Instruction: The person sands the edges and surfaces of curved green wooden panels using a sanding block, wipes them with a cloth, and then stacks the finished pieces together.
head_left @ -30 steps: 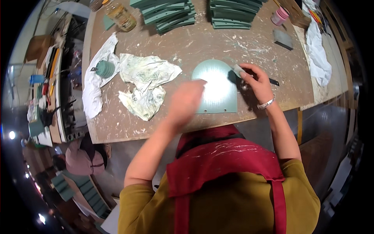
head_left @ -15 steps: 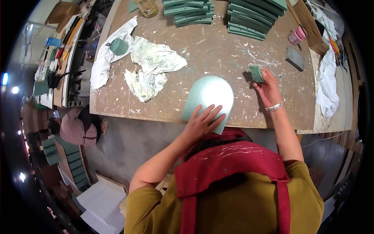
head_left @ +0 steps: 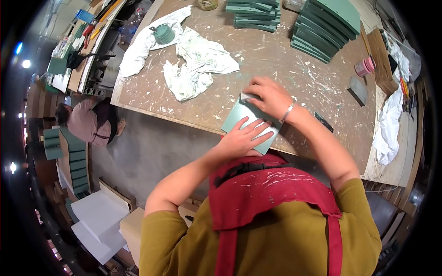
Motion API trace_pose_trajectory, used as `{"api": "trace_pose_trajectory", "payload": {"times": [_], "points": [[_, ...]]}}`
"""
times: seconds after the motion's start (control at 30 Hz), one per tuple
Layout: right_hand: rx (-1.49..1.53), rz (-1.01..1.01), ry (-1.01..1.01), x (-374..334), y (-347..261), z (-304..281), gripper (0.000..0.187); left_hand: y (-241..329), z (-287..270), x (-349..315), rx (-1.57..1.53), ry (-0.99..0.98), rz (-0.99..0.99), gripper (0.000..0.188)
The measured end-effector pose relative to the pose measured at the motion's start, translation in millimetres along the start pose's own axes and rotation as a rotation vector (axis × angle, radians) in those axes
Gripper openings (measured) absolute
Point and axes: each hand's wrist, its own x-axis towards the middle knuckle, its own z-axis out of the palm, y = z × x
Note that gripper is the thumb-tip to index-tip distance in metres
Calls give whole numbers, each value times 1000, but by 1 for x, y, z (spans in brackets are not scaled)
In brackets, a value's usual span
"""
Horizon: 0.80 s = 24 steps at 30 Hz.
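A light green panel (head_left: 234, 116), rounded at its far end in the earlier frame, lies at the table's front edge. My left hand (head_left: 241, 138) rests flat on its near part, fingers spread. Over the panel's far end, my right hand (head_left: 271, 99) has its fingers bent down on a small pad (head_left: 246, 97). Only a pale grey edge of that pad shows; my fingers hide the rest. Beside my right forearm lies a small dark object (head_left: 324, 122) with a greenish edge, its kind unclear.
Stacks of curved green pieces (head_left: 253, 16) (head_left: 322, 30) stand at the back. Stained white cloths (head_left: 198, 62) and a green ribbed object (head_left: 163, 34) lie left. A pink jar (head_left: 365, 66) and grey block (head_left: 357, 91) sit right. Another person (head_left: 90, 122) is at far left.
My right hand has moved left and nearer, from beside the panel onto its far end. My left hand stays on the panel. The view has shifted, and the dark object now shows.
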Motion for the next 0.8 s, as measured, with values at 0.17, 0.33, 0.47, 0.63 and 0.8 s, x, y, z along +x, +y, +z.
{"api": "trace_pose_trajectory", "payload": {"times": [0.17, 0.33, 0.47, 0.63, 0.8], "points": [[-159, -219, -204, 32, -13, 23, 18, 0, 0, -3, -80, 40, 1, 82], [-291, -322, -187, 41, 6, 28, 16, -1, 0, -3, -7, -35, 17, 80], [-239, -469, -233, 40, 2, 29, 16, -1, 2, -3, 7, -33, 6, 82], [-304, -526, -248, 53, 10, 28, 9, 0, 2, -2, 12, -26, 5, 80], [-187, -593, -353, 53, -2, 36, 11, -1, 5, -3, -62, 31, -19, 78]]}}
